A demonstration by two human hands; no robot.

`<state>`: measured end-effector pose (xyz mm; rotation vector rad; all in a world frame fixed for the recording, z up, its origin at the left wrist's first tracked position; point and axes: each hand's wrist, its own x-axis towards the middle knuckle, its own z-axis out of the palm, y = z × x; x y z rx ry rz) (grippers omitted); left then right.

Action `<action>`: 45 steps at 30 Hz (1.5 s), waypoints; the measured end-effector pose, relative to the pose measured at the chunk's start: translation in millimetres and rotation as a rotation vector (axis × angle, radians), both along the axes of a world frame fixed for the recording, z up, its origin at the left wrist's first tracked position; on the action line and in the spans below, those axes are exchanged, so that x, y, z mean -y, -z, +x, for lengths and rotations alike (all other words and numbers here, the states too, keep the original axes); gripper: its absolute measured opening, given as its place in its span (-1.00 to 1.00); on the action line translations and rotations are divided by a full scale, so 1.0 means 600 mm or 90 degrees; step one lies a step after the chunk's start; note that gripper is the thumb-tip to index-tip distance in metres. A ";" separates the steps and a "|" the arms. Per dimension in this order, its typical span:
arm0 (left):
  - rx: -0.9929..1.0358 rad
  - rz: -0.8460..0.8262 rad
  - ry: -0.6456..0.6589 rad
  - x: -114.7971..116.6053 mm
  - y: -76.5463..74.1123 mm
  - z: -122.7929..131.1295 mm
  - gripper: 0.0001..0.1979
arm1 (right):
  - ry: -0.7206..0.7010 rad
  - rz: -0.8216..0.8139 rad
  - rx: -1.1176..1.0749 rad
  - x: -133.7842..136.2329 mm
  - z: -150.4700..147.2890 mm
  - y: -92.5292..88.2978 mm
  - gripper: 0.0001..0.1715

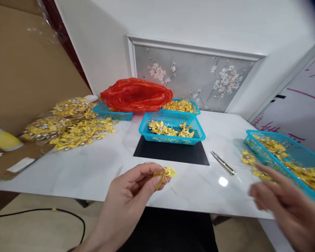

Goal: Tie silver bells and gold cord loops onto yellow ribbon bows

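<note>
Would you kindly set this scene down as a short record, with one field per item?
Left hand: pinches a yellow bow between thumb and fingers
Right hand: blurred, near the loose bows; whether it holds anything is unclear
Snips: on the table, right of the black mat
Middle basket: blue, partly over the mat, with bows inside
Red bag: behind the middle basket

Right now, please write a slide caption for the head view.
Left hand pinching a yellow ornament, blurred right hand near a blue basket.
</note>
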<state>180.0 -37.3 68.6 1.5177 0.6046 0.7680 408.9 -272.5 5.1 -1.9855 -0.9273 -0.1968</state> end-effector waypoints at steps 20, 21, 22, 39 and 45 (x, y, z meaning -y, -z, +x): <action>-0.035 0.090 -0.026 0.023 -0.018 0.015 -0.82 | 0.171 -0.322 0.108 -0.119 0.080 0.044 -0.59; -0.027 0.086 -0.024 0.021 -0.016 0.016 -0.82 | 0.169 -0.333 0.101 -0.120 0.085 0.046 -0.62; -0.020 0.080 -0.020 0.019 -0.015 0.017 -0.82 | 0.164 -0.339 0.096 -0.121 0.088 0.047 -0.65; -0.037 -0.002 -0.012 0.021 -0.014 0.019 -0.79 | -0.261 -0.024 -0.090 -0.098 -0.146 -0.048 -0.56; -0.043 -0.019 0.026 0.022 -0.012 0.015 -0.76 | -0.303 -0.004 -0.053 -0.134 -0.128 -0.062 -0.59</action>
